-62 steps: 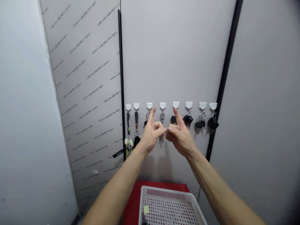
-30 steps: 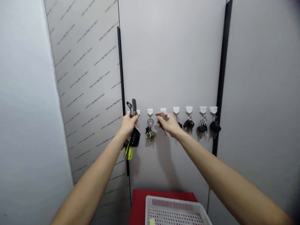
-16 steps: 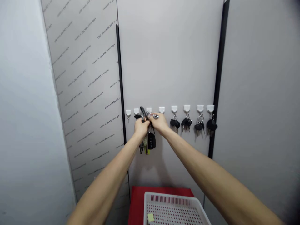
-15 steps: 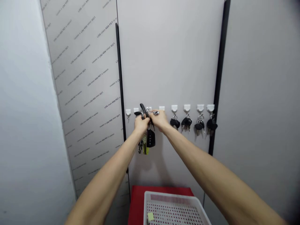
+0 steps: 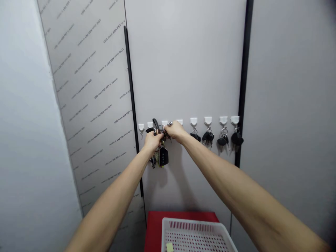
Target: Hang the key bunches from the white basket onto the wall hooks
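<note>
Below the 3rd white hook (image 5: 164, 123) from the left, a black key fob (image 5: 163, 156) hangs from the left hand (image 5: 152, 141), clamped on black straps (image 5: 155, 123). Right hand (image 5: 175, 130), just beside, pinches a silver clasp (image 5: 170, 124). Risk: straps and clasp may snag, being crowded; an overfull grip may slip, dropping the fob toward the white basket (image 5: 194, 225).

A black, roughly rectangular key fob (image 5: 164, 156) with a column of small pale marks hangs nearly upright below the left hand (image 5: 151, 141), while a black braided strap loop (image 5: 155, 123) arches above that same grip. Beside the fob dangles a partly hidden cluster of small black, pale-green and yellow charms (image 5: 153, 161). A shiny silver metal clasp (image 5: 170, 124) juts from the right hand (image 5: 175, 130), with indistinct dark metal keys (image 5: 167, 135) just below it.
</note>
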Motion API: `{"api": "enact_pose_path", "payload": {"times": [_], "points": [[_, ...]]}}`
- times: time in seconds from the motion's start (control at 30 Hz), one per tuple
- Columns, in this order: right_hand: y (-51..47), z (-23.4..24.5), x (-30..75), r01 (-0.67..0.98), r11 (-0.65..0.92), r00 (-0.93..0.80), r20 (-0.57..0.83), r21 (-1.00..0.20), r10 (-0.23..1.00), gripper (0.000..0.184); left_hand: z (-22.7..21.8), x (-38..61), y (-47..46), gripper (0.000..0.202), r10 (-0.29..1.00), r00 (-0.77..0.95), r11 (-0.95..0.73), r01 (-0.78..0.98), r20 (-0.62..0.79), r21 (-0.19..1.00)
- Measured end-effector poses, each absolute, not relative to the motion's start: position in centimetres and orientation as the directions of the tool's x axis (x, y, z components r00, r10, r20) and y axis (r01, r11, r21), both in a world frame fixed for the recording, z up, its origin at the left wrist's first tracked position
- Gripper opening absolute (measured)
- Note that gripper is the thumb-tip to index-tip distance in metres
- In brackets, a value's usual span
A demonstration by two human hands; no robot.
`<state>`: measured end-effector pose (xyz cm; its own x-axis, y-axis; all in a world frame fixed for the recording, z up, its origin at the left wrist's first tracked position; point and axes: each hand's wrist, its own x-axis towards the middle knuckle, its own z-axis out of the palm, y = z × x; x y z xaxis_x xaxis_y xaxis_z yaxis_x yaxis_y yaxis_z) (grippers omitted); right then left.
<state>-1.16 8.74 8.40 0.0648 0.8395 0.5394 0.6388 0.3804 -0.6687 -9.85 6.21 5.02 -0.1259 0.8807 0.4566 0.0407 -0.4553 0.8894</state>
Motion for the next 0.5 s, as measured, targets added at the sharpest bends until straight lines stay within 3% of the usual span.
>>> {"api": "enact_pose_path", "payload": {"times": [0.1,0.23,0.33,0.5], "points": [[8.3,9.6,-1.4,0.743,0.375,0.007,0.567,-0.555,0.824,0.015,5.9,-10.1,5.9,0.013,0.889,-0.111,-0.445,0.01,0.444,0.895],[6.0,7.3,0.1,0.746,0.534,-0.226,0.604,-0.396,0.764,0.014,3.7,-10.1,4.3,0.013,0.92,0.024,-0.389,-0.051,0.391,0.92],[4.0,1.9,2.3,0.68,0.609,-0.356,0.543,-0.407,0.76,0.019,-1.2,-9.1,2.4,0.009,0.946,0.107,-0.303,-0.032,0.305,0.952],[1.6,-8.6,5.7,0.731,0.491,-0.395,0.292,-0.474,0.871,0.017,-12.3,-6.1,0.1,0.015,0.975,0.186,-0.117,-0.017,0.118,0.993]]}}
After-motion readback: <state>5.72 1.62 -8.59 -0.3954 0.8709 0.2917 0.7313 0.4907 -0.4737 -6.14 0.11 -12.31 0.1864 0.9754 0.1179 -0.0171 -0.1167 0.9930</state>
